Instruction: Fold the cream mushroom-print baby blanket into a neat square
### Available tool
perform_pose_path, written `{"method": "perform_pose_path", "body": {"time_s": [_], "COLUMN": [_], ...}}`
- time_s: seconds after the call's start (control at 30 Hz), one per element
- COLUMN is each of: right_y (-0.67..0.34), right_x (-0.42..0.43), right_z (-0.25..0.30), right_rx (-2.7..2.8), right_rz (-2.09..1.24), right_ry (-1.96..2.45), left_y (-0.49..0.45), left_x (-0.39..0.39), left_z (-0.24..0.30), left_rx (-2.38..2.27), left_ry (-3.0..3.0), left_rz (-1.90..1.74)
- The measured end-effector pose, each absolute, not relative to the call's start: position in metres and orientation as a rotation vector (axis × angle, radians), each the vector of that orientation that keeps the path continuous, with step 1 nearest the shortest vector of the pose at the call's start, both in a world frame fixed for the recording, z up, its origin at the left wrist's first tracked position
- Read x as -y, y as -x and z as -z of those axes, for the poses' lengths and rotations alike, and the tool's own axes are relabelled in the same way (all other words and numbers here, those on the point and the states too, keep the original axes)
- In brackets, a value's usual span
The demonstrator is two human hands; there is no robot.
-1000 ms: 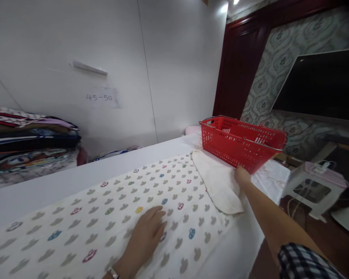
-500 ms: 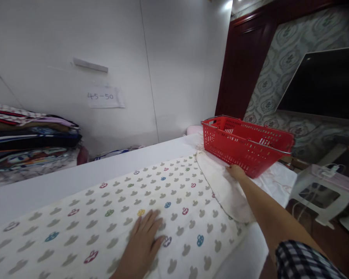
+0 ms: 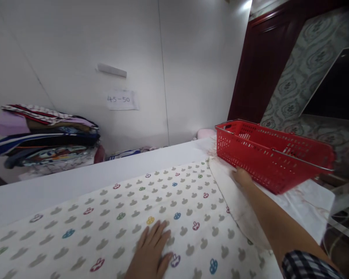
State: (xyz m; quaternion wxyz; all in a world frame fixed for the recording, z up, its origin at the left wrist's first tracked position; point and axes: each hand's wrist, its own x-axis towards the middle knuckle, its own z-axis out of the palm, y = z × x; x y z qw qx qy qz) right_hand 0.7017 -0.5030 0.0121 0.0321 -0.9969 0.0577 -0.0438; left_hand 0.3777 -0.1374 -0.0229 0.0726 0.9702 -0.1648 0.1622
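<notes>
A white cloth [image 3: 125, 217] printed with grey and coloured mushroom shapes lies spread over the white table. Its right end is turned over, so a plain white underside [image 3: 235, 197] faces up with a curved hem. My left hand [image 3: 152, 250] rests flat on the printed side near the front, fingers spread. Reaching far to the right, my right hand [image 3: 242, 177] is closed at the edge of the turned-over part, its fingers bent and partly hidden. A red plastic basket [image 3: 267, 155] with metal handles stands just beyond it.
Folded clothes [image 3: 52, 135] are stacked at the left, against a white panel wall [image 3: 128, 46] bearing a "45-50" paper label [image 3: 122, 100]. A pink item [image 3: 206, 133] sits behind the table's far edge. Cables [image 3: 341, 228] hang at the right.
The view has swung left, so things sit farther right in it. My left hand stays flat on the cloth, and my right hand stays by the turned-over edge, close to the basket.
</notes>
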Motion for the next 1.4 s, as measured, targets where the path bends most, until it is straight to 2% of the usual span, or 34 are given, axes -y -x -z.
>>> {"method": "perform_pose_path", "body": {"time_s": [0.37,0.63,0.73,0.93,1.13,1.4], "right_y": [-0.69,-0.606,-0.552,-0.5,-0.512,-0.565], "right_x": [0.475,0.436,0.434,0.465,0.498,0.585], "right_z": [-0.028,-0.036,-0.024,-0.014,-0.025,-0.072], "right_rx": [-0.112,0.57,0.77,0.495,0.058,-0.427], "right_rz": [0.301,0.464,0.389,0.281,0.076,-0.109], "right_ry": [3.101,2.964,2.957,3.046,2.611,2.143], "left_y": [-0.388,-0.38,-0.369,-0.345,-0.331,-0.329], "left_x": [0.126,0.129,0.13,0.125,0.123,0.126], "left_z": [0.055,0.051,0.044,0.037,0.037,0.038], "left_rx": [0.612,0.622,0.713,0.847,0.814,0.772], "left_ry": [-2.934,-2.848,-2.861,-2.846,-2.877,-2.861], "left_rz": [-0.705,-0.739,-0.774,-0.839,-0.806,-0.692]}}
